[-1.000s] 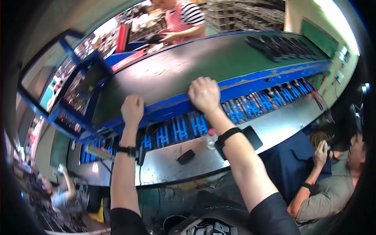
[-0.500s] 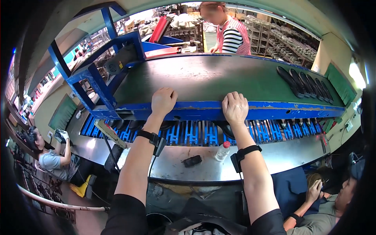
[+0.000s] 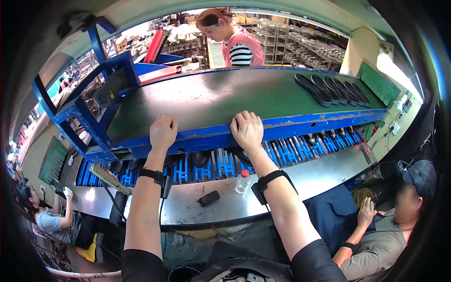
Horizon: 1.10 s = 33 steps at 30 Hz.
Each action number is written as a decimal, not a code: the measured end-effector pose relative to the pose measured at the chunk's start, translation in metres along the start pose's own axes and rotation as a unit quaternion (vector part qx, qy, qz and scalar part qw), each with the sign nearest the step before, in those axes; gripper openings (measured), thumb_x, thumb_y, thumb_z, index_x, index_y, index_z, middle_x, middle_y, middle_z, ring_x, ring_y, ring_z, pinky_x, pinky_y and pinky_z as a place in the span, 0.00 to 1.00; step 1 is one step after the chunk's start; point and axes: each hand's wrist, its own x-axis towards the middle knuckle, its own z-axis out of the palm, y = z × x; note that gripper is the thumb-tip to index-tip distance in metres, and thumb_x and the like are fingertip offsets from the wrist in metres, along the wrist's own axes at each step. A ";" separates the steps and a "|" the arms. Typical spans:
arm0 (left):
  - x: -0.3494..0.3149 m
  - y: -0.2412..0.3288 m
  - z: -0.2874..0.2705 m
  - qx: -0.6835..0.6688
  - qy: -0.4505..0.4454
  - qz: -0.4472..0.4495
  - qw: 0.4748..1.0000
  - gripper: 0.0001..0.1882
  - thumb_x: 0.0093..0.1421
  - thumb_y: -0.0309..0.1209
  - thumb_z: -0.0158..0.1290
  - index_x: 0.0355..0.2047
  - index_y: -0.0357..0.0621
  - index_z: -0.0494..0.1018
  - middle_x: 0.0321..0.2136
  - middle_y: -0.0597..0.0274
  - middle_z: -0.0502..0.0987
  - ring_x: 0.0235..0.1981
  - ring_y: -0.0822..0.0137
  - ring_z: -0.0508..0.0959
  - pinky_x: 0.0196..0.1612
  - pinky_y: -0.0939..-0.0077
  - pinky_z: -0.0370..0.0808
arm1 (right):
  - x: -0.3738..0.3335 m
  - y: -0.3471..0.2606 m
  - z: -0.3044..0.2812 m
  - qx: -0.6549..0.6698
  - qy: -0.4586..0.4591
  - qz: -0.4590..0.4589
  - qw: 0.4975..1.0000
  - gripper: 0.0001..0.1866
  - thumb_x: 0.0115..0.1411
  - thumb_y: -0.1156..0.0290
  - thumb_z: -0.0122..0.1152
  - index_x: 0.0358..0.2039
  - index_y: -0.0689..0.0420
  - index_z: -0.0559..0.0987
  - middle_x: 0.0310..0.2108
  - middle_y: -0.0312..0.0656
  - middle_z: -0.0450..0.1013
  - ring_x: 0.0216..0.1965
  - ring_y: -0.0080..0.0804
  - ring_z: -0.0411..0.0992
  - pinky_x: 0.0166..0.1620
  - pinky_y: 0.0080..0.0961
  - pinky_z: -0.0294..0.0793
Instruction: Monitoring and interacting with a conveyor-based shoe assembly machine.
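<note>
My left hand [image 3: 163, 132] rests on the near blue edge [image 3: 197, 137] of a green conveyor belt [image 3: 211, 105], fingers curled over it. To its right, my right hand [image 3: 247, 130] grips the same edge, its fingers bent down onto the belt and their tips hidden. Neither hand holds a loose object. Several black shoe soles [image 3: 336, 91] lie in a slanted row on the belt's right part. Underneath the edge runs a row of blue metal holders [image 3: 225, 164], and dark shoes or soles [image 3: 202, 158] show among them, partly covered by my wrists.
On the metal ledge nearer me stand a clear bottle with a red cap [image 3: 242, 182] and a small black block [image 3: 208, 199]. A blue frame [image 3: 89, 117] rises at left. One person [image 3: 239, 47] stands across the belt; others sit at left [image 3: 54, 218] and right [image 3: 376, 235].
My view has turned to the right, so the scene sits further left in the picture. Both hands stay on the conveyor edge. The person across the belt leans further down.
</note>
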 end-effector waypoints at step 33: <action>-0.002 0.003 0.001 0.003 -0.011 -0.046 0.999 0.14 0.54 0.37 0.53 0.19 0.40 0.76 0.23 0.48 0.77 0.28 0.45 0.77 0.35 0.51 0.75 | -0.007 0.002 0.003 -0.033 -0.006 -0.015 0.999 0.05 0.54 0.70 0.58 0.23 0.56 0.76 0.27 0.42 0.73 0.33 0.44 0.72 0.36 0.41 0.70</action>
